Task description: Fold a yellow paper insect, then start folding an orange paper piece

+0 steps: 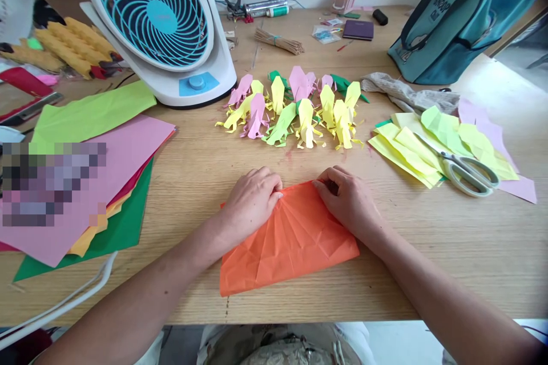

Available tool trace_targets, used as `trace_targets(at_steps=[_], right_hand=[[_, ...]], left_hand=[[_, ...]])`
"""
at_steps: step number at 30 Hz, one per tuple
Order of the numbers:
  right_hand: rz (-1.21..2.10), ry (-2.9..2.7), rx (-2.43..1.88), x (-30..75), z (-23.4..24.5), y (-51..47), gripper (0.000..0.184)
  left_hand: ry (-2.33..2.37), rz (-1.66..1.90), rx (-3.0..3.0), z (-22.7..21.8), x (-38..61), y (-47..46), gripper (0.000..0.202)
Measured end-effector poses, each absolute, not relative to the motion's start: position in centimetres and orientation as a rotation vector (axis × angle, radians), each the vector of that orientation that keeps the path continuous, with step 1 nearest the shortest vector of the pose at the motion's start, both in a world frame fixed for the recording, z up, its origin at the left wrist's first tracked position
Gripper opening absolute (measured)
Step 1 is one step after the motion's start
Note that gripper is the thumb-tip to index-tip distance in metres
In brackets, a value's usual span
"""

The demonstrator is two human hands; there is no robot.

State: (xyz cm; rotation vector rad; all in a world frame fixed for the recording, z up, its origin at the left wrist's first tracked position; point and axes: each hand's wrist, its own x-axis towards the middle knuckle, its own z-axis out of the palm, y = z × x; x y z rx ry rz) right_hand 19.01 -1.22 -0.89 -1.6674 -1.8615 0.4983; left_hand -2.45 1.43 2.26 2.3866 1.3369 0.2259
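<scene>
A creased sheet of orange paper (286, 245) lies folded on the table before me, with fold lines fanning out from its upper edge. My left hand (256, 199) pinches that edge near the middle, thumb and fingers pressed together. Farther right along the same edge, my right hand (349, 199) grips the paper with thumb and forefinger, the other fingers curled. Just beyond my hands stand and lie several folded paper figures (306, 120) in yellow, pink and green with fringed ends.
Scissors (468, 174) rest on yellow paper pieces (405, 151) at the right. Coloured sheets (124, 154) are stacked at the left below a white and blue fan (197, 60). A teal bag (436, 28) stands back right, near a grey cloth (411, 91). Thin sticks (280, 41) lie behind.
</scene>
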Motion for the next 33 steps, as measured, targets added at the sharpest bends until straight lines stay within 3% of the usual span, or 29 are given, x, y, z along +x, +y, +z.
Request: trace_targets(at_steps=[14,18,22,25,29,33], right_hand=[[0.520,-1.844,-1.705,19.0,-1.0,-1.1,0.017],[0.472,-1.858,-1.708,18.8,-1.1,-1.1,0.018],[0.437,-1.880,-1.695,18.9,-1.2,-1.0,0.019],[0.397,-1.915,-1.701,18.9,-1.2,-1.0,0.019],[0.381,-1.926,-1.769,18.8,-1.1,-1.1,0.014],[0.382,-1.898,-1.846,18.6,-1.2,-1.2,0.015]], left_hand=[[1.302,0.330,2.425,1.7,-2.6,1.4,0.006],[1.122,0.363,2.666,1.2,-2.2,1.4,0.026],[0.838,0.235,2.902,0.8,-1.9,0.9,0.027],[0.836,0.149,3.036,1.1,-1.7,0.0,0.027],[0.952,-0.007,3.057,1.6,-1.0,-1.6,0.054],[1.041,-0.121,3.017,1.8,-0.5,-2.7,0.064]])
